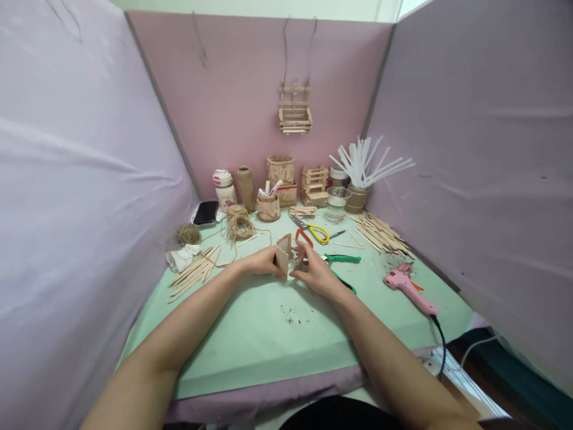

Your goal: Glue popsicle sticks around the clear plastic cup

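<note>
Between my two hands, above the middle of the table, is a small cardboard piece (283, 255) with upright folded sides, like an open box. My left hand (265, 261) grips its left side, thumb toward me. My right hand (313, 272) pinches the right side, where a clear and reddish patch shows. Just beyond my right hand lie scissors (319, 232) with yellow and red handles. Green-handled pliers (342, 258) lie partly hidden under my right wrist. Dark crumbs (295, 316) are scattered on the cloth in front of my hands.
A pink glue gun (409, 289) with a black cord lies at right. Wooden sticks lie in a right pile (382, 233) and a left pile (197, 272). Twine (239, 226), a phone (206, 212), a water cup (336, 206) and a pot of white glue sticks (358, 197) stand or lie farther back.
</note>
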Demonstrator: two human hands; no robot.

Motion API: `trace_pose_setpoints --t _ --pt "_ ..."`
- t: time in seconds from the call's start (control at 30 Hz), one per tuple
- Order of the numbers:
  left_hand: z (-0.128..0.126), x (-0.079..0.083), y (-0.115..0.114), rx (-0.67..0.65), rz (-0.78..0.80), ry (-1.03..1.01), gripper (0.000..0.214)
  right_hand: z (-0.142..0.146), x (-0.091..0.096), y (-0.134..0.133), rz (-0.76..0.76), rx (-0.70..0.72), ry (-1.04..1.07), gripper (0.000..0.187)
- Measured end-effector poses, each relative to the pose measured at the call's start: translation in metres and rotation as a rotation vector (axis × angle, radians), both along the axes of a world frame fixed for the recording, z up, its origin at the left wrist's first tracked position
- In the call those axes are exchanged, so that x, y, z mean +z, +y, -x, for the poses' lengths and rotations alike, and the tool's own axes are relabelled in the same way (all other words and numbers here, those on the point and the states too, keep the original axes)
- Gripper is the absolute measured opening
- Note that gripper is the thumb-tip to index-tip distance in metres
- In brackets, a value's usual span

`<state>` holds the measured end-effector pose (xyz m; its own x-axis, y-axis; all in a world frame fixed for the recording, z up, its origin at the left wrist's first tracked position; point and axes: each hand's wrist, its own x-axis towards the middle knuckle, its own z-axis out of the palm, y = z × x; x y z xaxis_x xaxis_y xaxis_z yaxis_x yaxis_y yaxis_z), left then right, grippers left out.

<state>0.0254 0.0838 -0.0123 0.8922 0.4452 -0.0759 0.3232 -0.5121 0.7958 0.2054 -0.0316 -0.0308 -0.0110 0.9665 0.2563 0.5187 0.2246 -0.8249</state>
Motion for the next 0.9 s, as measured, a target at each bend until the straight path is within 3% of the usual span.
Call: trace_pose_setpoints --t 0.13,0.23,0.4,0.5,0.63,0.9 --pt "0.002 0.004 -0.008 0.085 -0.014 -0.046 0.06 0.001 0.002 -0.001 -0.002 -0.029 0.002 0.084" --pt "0.004 0.002 -0.023 0.242 -0.005 -0.152 0.078 0.001 0.004 -0.003 0.007 -0.078 -0.013 0.084" --pt "0.0 -0.019 -0.056 0.513 0.019 -0.256 0.078 0.002 0.011 -0.007 0.051 -0.136 -0.094 0.075" --pt "-0.007 -0.027 -0.068 0.632 -0.034 -0.223 0.077 0.002 0.015 -0.009 0.058 -0.135 -0.129 0.056" --pt "-0.013 -0.026 -0.067 0.649 -0.058 -0.242 0.077 0.004 0.017 -0.013 0.056 -0.094 -0.14 0.034" --pt "-0.009 -0.03 -0.061 0.543 -0.1 -0.238 0.07 -0.012 0.033 -0.041 0.023 -0.107 -0.227 0.047"
